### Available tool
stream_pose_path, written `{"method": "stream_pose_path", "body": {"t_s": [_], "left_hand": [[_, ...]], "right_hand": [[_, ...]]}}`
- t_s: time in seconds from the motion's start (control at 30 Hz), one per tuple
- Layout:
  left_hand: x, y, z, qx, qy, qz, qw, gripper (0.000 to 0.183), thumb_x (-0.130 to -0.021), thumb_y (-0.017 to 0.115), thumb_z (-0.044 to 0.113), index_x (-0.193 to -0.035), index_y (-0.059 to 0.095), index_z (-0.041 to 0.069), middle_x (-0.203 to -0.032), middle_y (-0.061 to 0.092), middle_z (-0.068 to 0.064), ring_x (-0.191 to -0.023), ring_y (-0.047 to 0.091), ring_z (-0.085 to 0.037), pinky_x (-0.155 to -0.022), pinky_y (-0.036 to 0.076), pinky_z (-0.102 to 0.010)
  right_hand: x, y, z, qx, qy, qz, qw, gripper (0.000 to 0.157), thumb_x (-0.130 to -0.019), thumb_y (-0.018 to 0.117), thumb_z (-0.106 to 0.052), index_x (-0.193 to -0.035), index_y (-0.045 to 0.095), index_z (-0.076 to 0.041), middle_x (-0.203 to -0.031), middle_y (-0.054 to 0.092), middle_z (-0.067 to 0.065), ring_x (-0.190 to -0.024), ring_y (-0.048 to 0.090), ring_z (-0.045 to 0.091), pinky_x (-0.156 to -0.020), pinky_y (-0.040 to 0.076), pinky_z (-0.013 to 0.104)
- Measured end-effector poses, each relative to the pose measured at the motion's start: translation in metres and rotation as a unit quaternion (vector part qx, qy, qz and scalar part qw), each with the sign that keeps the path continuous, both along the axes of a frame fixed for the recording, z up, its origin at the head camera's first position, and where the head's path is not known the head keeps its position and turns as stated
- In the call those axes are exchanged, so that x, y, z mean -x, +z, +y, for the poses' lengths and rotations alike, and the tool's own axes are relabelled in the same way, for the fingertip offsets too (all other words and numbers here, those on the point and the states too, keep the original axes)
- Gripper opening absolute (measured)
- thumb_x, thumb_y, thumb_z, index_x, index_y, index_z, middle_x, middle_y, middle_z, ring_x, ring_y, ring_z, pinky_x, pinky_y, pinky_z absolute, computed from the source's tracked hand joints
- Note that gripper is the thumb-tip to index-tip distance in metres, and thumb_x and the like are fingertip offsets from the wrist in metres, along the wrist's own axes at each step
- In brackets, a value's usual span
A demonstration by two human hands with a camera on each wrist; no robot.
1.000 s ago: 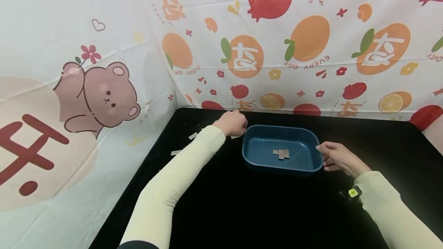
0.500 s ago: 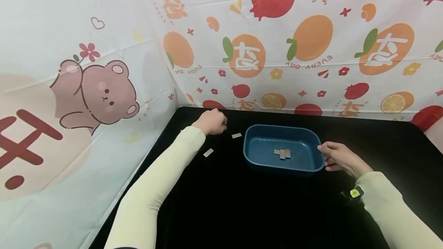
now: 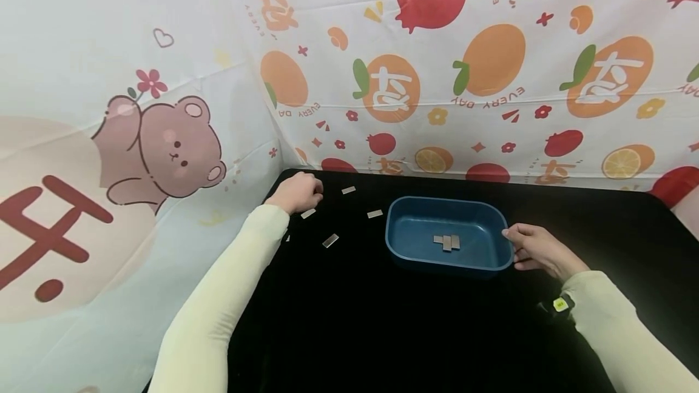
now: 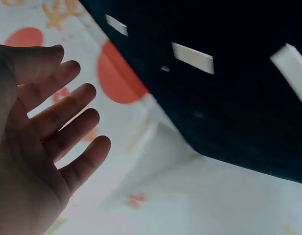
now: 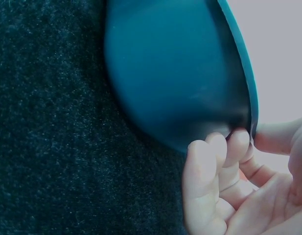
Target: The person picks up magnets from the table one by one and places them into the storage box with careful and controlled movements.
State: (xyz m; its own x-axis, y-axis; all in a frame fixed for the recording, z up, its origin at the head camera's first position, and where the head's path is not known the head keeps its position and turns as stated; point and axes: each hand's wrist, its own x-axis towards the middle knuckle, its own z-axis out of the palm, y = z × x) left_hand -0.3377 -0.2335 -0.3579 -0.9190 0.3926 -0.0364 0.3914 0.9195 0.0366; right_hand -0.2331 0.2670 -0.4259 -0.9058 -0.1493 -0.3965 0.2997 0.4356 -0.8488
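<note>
Three small grey plates [image 3: 447, 242] are seen in the head view lying close together inside the blue tub [image 3: 415, 229], which is set on the black worktop [image 3: 349, 320]. Four more are left outside, to the tub's left: a rear plate [image 3: 348, 190], a plate nearest the tub [image 3: 375, 213], a front plate [image 3: 330, 240] and a plate just beside the left hand [image 3: 308, 213]. A pale sliver [image 3: 287, 238] shows at the left sleeve [image 3: 218, 296]; whether it is a further plate cannot be told. If the plates are being gathered in the tub, the work is judged under half done. The tub's far end is held at the rim by the right hand [image 3: 537, 249].

Compared with half a second ago, the left hand [image 3: 297, 191] has been carried farther left, and the rear plate and the one beside the hand have been uncovered. Tub, contents and right hand look unchanged.

In the left wrist view, the left hand's fingers are seen parted and relaxed, with nothing grasped; pale plates lie apart from them on the worktop.

In the right wrist view, the rim is pinched between thumb and fingers; the tub's contents are not shown.
</note>
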Motion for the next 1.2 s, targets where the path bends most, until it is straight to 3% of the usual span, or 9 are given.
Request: {"method": "stream_pose_path", "body": {"t_s": [0.3, 0.73, 1.0, 1.2], "left_hand": [[0.001, -0.019, -0.034, -0.025, 0.078, -0.054, 0.9952, 0.027, -0.089, 0.05, 0.023, -0.109, 0.065, 0.011, -0.107, 0.065, -0.007, -0.094, 0.06, -0.024, -0.084, 0.047, -0.047], [-0.013, -0.034, -0.063, -0.019, 0.076, -0.079, 0.9938, 0.023, -0.087, 0.054, 0.021, -0.103, 0.067, 0.01, -0.105, 0.066, -0.008, -0.089, 0.061, -0.023, -0.083, 0.048, -0.046], [-0.03, -0.035, -0.073, -0.028, 0.055, -0.06, 0.9963, 0.023, -0.086, 0.057, 0.019, -0.102, 0.068, 0.008, -0.102, 0.067, -0.011, -0.092, 0.062, -0.028, -0.085, 0.047, -0.046], [-0.045, -0.039, -0.076, -0.033, 0.044, -0.031, 0.998, 0.025, -0.084, 0.061, 0.021, -0.104, 0.068, 0.008, -0.113, 0.061, -0.015, -0.103, 0.057, -0.033, -0.089, 0.044, -0.049]], "right_hand": [[-0.001, 0.002, 0.002, 0.004, 0.0, -0.009, 1.0, 0.04, -0.092, 0.046, -0.045, -0.103, 0.052, -0.007, -0.077, 0.057, 0.003, -0.07, 0.061, 0.016, -0.069, 0.055, 0.032], [0.0, 0.002, 0.002, 0.002, 0.006, -0.01, 1.0, 0.039, -0.092, 0.044, -0.047, -0.099, 0.053, -0.01, -0.077, 0.055, 0.002, -0.07, 0.059, 0.015, -0.069, 0.055, 0.031], [0.002, 0.001, 0.001, 0.003, 0.003, -0.012, 1.0, 0.04, -0.092, 0.045, -0.048, -0.101, 0.052, -0.01, -0.077, 0.056, 0.002, -0.07, 0.06, 0.015, -0.069, 0.055, 0.032], [0.002, 0.0, 0.002, 0.008, 0.001, -0.013, 1.0, 0.038, -0.091, 0.046, -0.048, -0.099, 0.053, -0.011, -0.077, 0.055, 0.001, -0.07, 0.059, 0.014, -0.068, 0.055, 0.032]]}}
